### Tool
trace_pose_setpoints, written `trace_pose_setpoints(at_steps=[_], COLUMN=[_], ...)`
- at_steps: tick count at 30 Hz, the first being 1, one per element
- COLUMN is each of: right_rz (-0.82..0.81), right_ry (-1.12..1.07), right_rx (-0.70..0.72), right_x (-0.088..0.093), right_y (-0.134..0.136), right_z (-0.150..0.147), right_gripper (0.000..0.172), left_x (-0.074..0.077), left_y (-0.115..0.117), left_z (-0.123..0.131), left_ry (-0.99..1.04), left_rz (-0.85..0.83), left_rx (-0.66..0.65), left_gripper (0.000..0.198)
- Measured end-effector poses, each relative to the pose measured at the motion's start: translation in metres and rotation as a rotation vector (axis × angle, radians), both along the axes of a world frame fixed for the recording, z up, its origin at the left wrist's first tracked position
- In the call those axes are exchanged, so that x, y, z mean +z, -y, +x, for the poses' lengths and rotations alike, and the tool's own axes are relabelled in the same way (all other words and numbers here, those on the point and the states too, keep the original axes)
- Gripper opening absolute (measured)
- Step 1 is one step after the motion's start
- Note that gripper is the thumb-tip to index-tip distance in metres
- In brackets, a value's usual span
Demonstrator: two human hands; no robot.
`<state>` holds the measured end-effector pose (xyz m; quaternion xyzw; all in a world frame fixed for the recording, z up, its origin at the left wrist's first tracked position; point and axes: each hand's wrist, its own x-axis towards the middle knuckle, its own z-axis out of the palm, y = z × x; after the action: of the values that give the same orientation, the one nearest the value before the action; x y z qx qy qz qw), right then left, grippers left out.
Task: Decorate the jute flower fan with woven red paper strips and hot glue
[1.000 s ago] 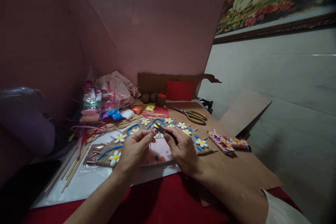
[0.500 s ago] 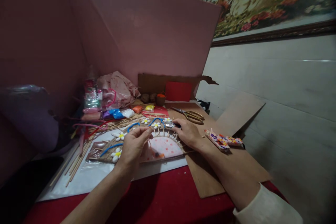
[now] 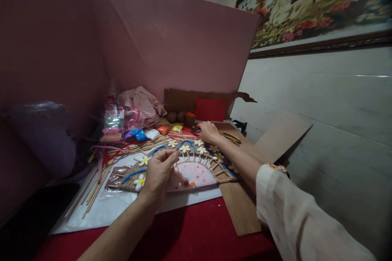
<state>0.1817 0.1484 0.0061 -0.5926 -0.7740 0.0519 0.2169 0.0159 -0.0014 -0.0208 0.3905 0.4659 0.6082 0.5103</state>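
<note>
My left hand (image 3: 161, 171) is closed in a pinch over the inner edge of a fan-shaped craft piece (image 3: 190, 158). From its fingertips a thin orange thread (image 3: 180, 173) appears to hang, near a small dark bead (image 3: 186, 182) on the pink spotted centre. The craft has twine-wrapped bands, short sticks, blue strips and white flowers with yellow middles. Beyond its top edge, my right hand (image 3: 208, 131) reaches over the blades of the gold-handled scissors (image 3: 231, 138), fingers curled down. A small dark bit shows at its fingertips; whatever it grips is mostly hidden.
Behind the craft lie coloured clay packets (image 3: 139, 134), thin sticks (image 3: 92, 195), a small pot (image 3: 190, 119) with orange content and a red card (image 3: 211, 109). Brown cardboard (image 3: 241, 208) lies at the right. Crumpled pink cloth (image 3: 142, 106) sits at the back left, on a red-covered table (image 3: 196, 228).
My right hand has moved from the craft's upper edge away from me to the scissors' blades, uncovering flowers on the craft's right side. My left hand keeps its pinch. The view has shifted slightly.
</note>
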Motion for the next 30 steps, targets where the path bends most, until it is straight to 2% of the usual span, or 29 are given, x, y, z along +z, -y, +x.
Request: trace_pose_setpoints(at_steps=[3,7,8,10,12,13,16,18,25,30], right_rz=[0.013,-0.110,-0.178,-0.488,-0.642,-0.648,-0.496,-0.357,-0.070,0.088], right_ry=[-0.152,-0.331,-0.388,-0.768,-1.021,-1.082,-1.092,-1.060,-0.965,-0.865], right_rx=[0.082,0.260,0.321,0.506,0.541,0.522,0.469,0.463,0.396,0.321], right_x=[0.009,0.006,0.003,-0.003,-0.010,-0.013,-0.021,-0.028,-0.042,-0.053], right_y=[0.025,0.088,0.103,0.124,0.132,0.132,0.126,0.124,0.133,0.134], right_z=[-0.018,-0.037,-0.038,-0.038,-0.035,-0.034,-0.031,-0.030,-0.023,-0.022], right_gripper=[0.022,0.041,0.047,0.045,0.038,0.037,0.036,0.033,0.019,0.017], left_x=[0.002,0.004,0.004,0.004,0.005,0.005,0.004,0.003,0.008,0.008], left_y=[0.001,0.002,0.002,0.002,0.002,0.003,0.002,0.002,0.002,0.001], left_z=[0.000,0.000,0.000,0.000,0.000,0.000,0.002,0.003,-0.001,0.000], left_ry=[-0.037,-0.198,-0.223,-0.203,-0.145,-0.112,-0.029,0.029,0.178,0.191], left_rz=[0.053,0.267,0.311,0.325,0.279,0.240,0.118,0.064,0.030,-0.047], left_rx=[0.055,0.202,0.226,0.207,0.135,0.088,-0.040,-0.082,0.036,-0.001], left_gripper=[0.025,0.015,0.013,0.011,0.014,0.017,0.025,0.027,0.020,0.023])
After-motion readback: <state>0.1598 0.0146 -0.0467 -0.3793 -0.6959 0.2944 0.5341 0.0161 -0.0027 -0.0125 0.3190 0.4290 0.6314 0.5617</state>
